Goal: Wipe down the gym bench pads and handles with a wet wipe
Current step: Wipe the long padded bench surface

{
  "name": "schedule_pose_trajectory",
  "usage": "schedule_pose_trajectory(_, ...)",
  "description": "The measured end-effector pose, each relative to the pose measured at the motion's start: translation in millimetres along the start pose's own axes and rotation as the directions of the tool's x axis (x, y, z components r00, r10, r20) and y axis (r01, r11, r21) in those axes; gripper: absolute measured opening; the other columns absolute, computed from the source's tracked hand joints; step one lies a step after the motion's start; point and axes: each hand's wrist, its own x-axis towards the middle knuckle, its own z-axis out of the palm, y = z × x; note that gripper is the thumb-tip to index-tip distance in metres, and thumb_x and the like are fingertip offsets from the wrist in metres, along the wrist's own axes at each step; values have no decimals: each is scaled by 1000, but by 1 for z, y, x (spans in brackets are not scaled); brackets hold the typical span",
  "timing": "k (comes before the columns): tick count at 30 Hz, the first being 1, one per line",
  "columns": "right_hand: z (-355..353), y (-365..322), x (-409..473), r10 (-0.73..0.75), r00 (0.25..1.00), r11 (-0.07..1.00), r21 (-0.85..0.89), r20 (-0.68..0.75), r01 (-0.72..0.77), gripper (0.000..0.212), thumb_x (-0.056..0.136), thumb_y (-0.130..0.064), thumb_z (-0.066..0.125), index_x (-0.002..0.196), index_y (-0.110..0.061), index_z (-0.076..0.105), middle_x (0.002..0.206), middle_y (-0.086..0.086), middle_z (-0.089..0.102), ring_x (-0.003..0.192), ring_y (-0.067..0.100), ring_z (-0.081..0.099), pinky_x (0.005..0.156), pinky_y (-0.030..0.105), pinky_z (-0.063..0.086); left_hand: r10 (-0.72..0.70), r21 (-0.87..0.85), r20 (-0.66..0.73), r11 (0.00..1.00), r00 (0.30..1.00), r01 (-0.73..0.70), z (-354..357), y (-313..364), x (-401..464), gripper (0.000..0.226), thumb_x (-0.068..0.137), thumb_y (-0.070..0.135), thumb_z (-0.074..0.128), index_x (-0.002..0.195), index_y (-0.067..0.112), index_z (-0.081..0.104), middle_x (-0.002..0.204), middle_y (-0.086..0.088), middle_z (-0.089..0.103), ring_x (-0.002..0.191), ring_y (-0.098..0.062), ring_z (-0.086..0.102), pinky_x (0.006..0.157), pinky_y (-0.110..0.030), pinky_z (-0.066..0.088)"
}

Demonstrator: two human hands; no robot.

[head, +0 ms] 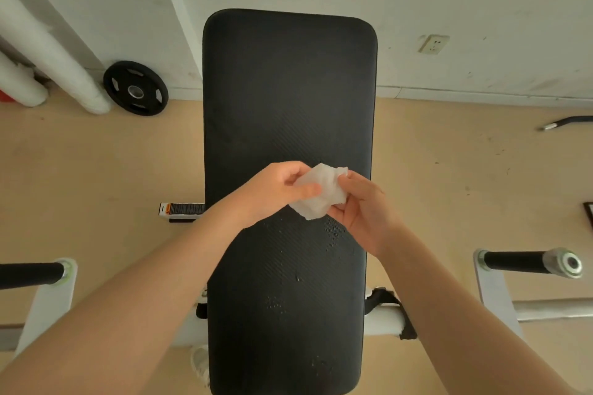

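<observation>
A long black bench pad [288,90] runs up the middle of the view, with wet droplets on its near half. Above its middle, both hands hold a crumpled white wet wipe [321,192]. My left hand [272,192] pinches its left side between thumb and fingers. My right hand [362,205] grips its right side with curled fingers. A black-gripped handle [513,261] with a metal end cap sticks out at the right. Another black handle [30,272] shows at the left edge.
White frame posts [491,292] stand on both sides of the bench. A black weight plate [135,88] leans against the wall at the back left beside white pipes [48,51]. A wall socket [433,44] is at the back right. A bar end [564,122] lies on the tan floor.
</observation>
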Motion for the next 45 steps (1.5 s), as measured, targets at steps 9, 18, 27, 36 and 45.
schedule_pose_trajectory(9, 3, 5, 4, -516, 824, 655, -728, -235, 203, 11, 88, -12, 55, 82, -21, 54, 73, -5, 59, 67, 12, 53, 60, 14, 41, -217, -294, -203, 944, 955, 152, 16, -7, 2, 10, 91, 21, 54, 98, 16, 59, 106, -6, 63, 100, -17, 62, 82, -29, 53)
schedule_pose_trajectory(18, -11, 46, 11, -642, 646, -116, -885, 413, 451, 40, 85, -25, 57, 119, -4, 56, 118, 11, 63, 114, 21, 50, 90, 34, 47, -272, -654, 25, 724, 962, 221, 26, -7, 15, 58, 98, 47, 18, 120, 11, 58, 115, -9, 66, 107, -19, 63, 90, -32, 48)
schedule_pose_trajectory(27, -28, -6, 54, -768, 634, 89, -966, 89, 242, 26, 85, 1, 49, 104, -5, 66, 92, 17, 69, 81, 35, 65, 69, 41, 52, 45, 428, -370, 895, 928, 128, 0, -30, 18, 52, 93, 28, 49, 141, 19, 33, 147, 2, 32, 137, -15, 27, 109, -27, 24)
schedule_pose_trajectory(36, -22, -33, 107, -837, 534, 14, -970, 122, 243, 28, 89, -2, 41, 104, -9, 64, 106, 6, 66, 116, 23, 56, 75, 31, 46, -25, 625, -664, 530, 747, 573, -26, -69, 24, 130, 65, 59, 69, 142, -2, -15, 150, -26, -18, 140, -38, -13, 113, -38, -4)
schedule_pose_trajectory(45, -46, 78, 83, -335, 787, -511, -802, 518, 310, 77, 69, 7, 66, 137, 3, 32, 139, 9, 45, 130, 23, 43, 108, 37, 34, -110, 564, -666, 572, 738, 595, -28, -70, 31, 130, 66, 56, 70, 141, -2, -19, 150, -26, -20, 140, -37, -14, 114, -38, 0)
